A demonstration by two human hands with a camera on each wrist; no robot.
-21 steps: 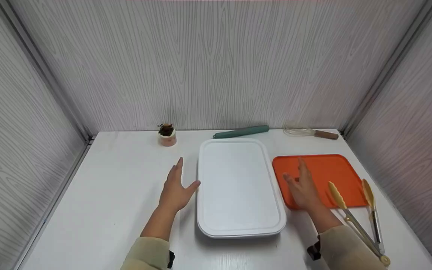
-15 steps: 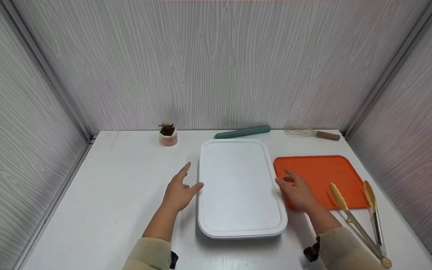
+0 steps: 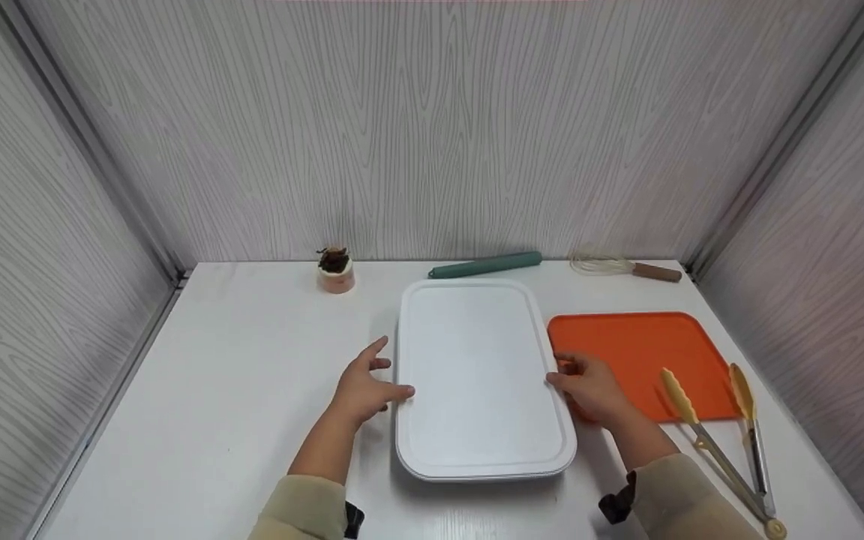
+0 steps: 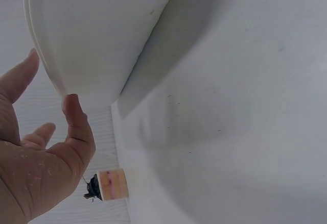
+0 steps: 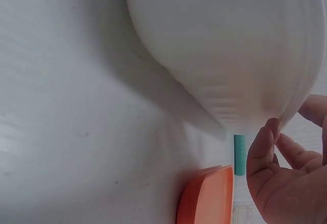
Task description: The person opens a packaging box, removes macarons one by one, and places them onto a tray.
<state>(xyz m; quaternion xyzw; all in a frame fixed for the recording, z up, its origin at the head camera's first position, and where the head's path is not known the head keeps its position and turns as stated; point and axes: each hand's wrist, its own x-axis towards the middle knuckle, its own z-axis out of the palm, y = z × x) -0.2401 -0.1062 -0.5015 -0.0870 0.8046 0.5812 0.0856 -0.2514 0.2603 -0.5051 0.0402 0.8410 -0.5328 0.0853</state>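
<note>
currently | both hands [image 3: 361, 393] [image 3: 597, 393] pinch white container [image 3: 484, 375] by rim | thumbs uppermost (orange tray [image 3: 623, 341] just beside it)

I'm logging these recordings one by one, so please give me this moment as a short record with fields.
Center: white lidded container on a white table
Left hand: pinches the container's left rim, thumb on top
Right hand: pinches the opposite rim, thumb on top
Right side: orange tray; spread yellow-tipped tongs, tips overlapping it in the head view
Back, left to right: small potted plant, green rod, brown-handled whisk
Cannot tell: container's contents
</note>
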